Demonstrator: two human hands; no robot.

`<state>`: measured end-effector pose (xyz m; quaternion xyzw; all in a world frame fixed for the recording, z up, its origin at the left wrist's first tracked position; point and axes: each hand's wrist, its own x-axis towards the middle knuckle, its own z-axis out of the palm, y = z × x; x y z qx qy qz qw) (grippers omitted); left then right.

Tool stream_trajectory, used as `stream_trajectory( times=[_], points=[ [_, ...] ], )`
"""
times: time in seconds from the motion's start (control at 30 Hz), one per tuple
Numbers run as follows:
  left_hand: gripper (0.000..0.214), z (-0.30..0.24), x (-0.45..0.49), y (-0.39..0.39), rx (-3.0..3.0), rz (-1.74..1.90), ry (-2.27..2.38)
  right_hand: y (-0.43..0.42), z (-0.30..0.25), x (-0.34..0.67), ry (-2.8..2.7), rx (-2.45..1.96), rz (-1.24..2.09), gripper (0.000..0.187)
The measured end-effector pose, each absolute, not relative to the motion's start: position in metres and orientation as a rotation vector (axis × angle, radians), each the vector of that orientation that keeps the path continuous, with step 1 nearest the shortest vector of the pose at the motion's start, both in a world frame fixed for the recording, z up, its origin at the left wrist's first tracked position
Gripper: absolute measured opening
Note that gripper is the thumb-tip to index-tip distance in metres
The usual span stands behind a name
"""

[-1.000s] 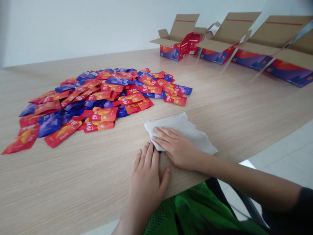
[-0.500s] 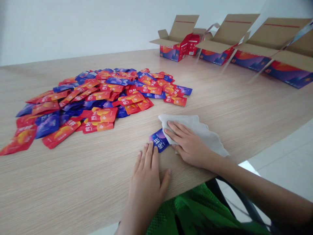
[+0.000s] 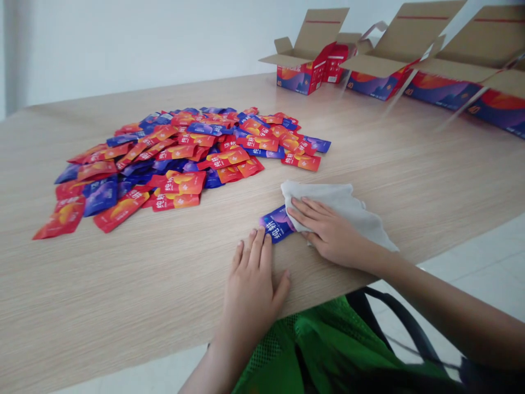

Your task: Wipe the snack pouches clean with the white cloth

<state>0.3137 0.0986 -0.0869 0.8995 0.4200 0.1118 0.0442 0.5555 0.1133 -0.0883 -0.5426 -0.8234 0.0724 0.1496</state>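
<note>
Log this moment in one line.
left hand: touching blue sachet | right hand: on white cloth partly covering sachet | beyond: sachet pile, open boxes

Soft, diffuse light — mild blur

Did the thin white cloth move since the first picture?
Yes. The cloth moved right, judged against the pile of flat red and blue packets.

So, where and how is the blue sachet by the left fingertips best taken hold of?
Probably at the uncovered left end of the blue sachet, coming from the person's left and pinching across its edges: it lies flat on the table, and the white cloth under the right hand covers its other end.
</note>
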Motion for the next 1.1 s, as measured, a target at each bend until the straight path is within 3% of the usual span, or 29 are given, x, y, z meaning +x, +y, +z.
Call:
stream_trajectory(
  times=[0.27, 0.37, 0.53, 0.63, 0.73, 0.9, 1.03, 1.1],
  points=[
    [0.054, -0.084, 0.306, 0.104, 2.78, 0.317, 1.244, 0.123, -0.069, 0.583, -2.261, -1.448, 0.451, 0.053],
    [0.043, -0.071, 0.3, 0.109, 2.807, 0.243, 1.173, 0.124, -0.057, 0.609, -2.14, -1.483, 0.321, 0.05],
    [0.041, -0.033, 0.311, 0.132, 2.887, 0.239, 1.001, 0.128, -0.074, 0.632, -2.338, -1.723, 0.067, 0.075],
    [0.039, -0.027, 0.335, 0.159, 2.915, 0.231, 0.837, 0.133, -0.087, 0.631, -2.338, -1.772, -0.016, 0.063],
    [0.044, -0.044, 0.359, 0.184, 2.909, 0.029, 0.747, 0.141, -0.093, 0.635, -2.269, -1.854, -0.061, 0.051],
    [0.056, -0.068, 0.37, 0.19, 2.88, 0.01, 0.874, 0.158, -0.079, 0.648, -2.259, -1.951, 0.105, 0.059],
    [0.086, -0.057, 0.356, 0.19, 2.772, 0.103, 1.076, 0.173, -0.045, 0.616, -2.217, -1.624, 0.065, 0.053],
    [0.086, -0.048, 0.346, 0.196, 2.713, 0.103, 1.16, 0.18, -0.032, 0.583, -2.314, -1.379, 0.16, 0.051]
  ],
)
